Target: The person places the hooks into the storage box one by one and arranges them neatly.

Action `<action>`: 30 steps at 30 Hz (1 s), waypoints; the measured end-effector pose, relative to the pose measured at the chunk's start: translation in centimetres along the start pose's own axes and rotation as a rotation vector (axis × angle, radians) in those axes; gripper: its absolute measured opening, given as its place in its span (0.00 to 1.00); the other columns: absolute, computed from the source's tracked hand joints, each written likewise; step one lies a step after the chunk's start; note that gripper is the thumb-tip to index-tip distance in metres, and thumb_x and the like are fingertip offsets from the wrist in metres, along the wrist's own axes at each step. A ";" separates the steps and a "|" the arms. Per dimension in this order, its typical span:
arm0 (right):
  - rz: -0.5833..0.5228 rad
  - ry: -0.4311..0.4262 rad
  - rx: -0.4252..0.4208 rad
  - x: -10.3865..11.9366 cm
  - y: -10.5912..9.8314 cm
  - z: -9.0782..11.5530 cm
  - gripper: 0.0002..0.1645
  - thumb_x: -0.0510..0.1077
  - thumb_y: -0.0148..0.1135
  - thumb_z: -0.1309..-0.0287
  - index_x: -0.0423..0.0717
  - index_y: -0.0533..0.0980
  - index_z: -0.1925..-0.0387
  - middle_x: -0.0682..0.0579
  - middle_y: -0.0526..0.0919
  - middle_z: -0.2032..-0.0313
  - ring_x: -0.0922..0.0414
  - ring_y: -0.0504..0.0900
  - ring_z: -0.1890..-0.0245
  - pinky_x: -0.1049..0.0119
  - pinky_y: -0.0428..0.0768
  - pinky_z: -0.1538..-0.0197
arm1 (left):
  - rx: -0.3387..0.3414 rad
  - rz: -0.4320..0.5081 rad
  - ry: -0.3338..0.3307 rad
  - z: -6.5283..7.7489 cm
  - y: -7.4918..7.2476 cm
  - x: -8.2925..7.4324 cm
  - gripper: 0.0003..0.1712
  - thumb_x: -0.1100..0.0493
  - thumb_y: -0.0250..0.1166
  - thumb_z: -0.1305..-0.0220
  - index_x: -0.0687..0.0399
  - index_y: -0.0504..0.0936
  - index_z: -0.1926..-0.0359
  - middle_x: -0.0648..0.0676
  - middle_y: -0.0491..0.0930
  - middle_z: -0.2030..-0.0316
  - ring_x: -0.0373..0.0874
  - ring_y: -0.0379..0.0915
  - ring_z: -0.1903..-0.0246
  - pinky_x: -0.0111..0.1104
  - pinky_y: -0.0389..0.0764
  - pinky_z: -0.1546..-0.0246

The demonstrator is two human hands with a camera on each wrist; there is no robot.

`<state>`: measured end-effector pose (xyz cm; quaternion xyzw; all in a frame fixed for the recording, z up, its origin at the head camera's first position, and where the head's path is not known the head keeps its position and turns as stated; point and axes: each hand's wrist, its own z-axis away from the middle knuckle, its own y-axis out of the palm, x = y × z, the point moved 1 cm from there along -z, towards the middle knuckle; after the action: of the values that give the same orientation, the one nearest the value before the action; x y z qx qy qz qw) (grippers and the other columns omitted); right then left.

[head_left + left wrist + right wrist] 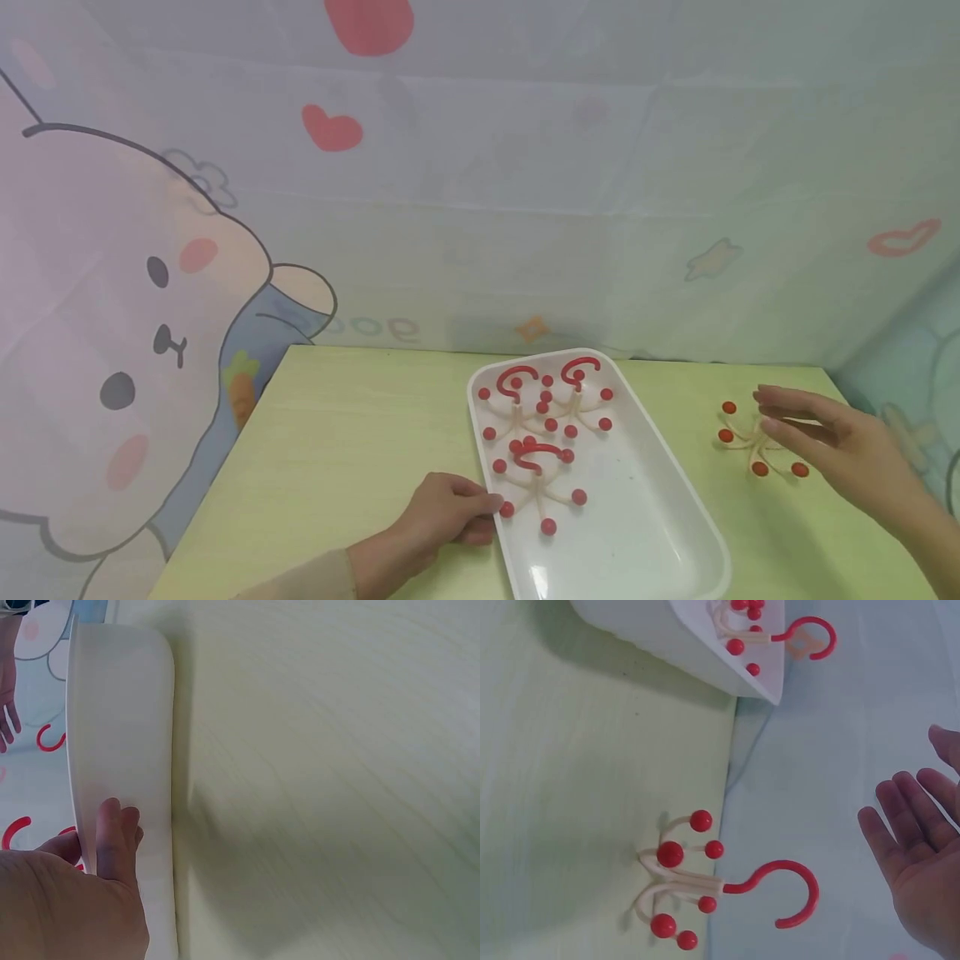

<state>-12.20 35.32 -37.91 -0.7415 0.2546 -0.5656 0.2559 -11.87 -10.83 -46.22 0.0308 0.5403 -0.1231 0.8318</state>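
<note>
My left hand (450,512) pinches the left rim of a white plastic tray (630,533), thumb over the edge and fingers along the outer wall, as the left wrist view shows. In the tray stand three cream hangers with red ball-tipped arms and red top hooks: one near my left thumb (537,487), two at the far end. Another such hanger (697,883) stands on the table right of the tray. Above it is my right hand (855,450), fingers extended and apart from the hanger in the right wrist view; in the head view the hand hides its hook.
The light yellow-green table (360,425) reaches back to a printed cloth (480,167) hung behind it. The tray's far end lies close to that cloth. More cloth (922,392) hangs on the right side.
</note>
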 end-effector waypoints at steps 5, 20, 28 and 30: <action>0.035 -0.045 -0.040 -0.2 -0.8 -0.9 0.24 0.41 0.71 0.29 0.47 0.81 0.34 0.80 0.85 0.48 0.80 0.84 0.54 0.85 0.79 0.57 | -0.007 0.006 0.008 0.0 -0.2 0.2 0.15 0.62 0.73 0.32 0.72 0.86 0.53 0.62 0.91 0.62 0.45 0.90 0.68 0.39 0.92 0.63; 0.223 -0.041 -0.095 -2.1 -3.2 -2.8 0.35 0.48 0.77 0.35 0.49 0.77 0.29 0.96 0.70 0.47 0.97 0.65 0.51 0.94 0.59 0.55 | -0.005 0.000 0.025 -0.2 -0.1 0.2 0.15 0.63 0.73 0.31 0.74 0.85 0.53 0.64 0.91 0.60 0.49 0.91 0.66 0.40 0.92 0.62; 0.255 -0.040 -0.073 -4.1 -3.8 -3.5 0.39 0.50 0.79 0.37 0.48 0.76 0.27 0.96 0.67 0.48 0.97 0.64 0.53 0.93 0.61 0.56 | -0.009 -0.002 0.031 -0.1 0.0 0.3 0.13 0.63 0.73 0.32 0.73 0.87 0.54 0.63 0.91 0.61 0.45 0.90 0.69 0.40 0.92 0.62; 0.258 -0.029 -0.062 -4.6 -3.9 -3.5 0.41 0.51 0.79 0.37 0.48 0.75 0.27 0.96 0.67 0.47 0.98 0.63 0.53 0.95 0.60 0.55 | -0.007 -0.001 0.029 0.0 0.1 0.2 0.13 0.63 0.73 0.32 0.72 0.87 0.54 0.63 0.91 0.61 0.46 0.90 0.68 0.40 0.92 0.62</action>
<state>-16.34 40.95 -37.79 -0.7183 0.3615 -0.5090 0.3072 -11.76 -10.81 -46.42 0.0292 0.5529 -0.1213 0.8239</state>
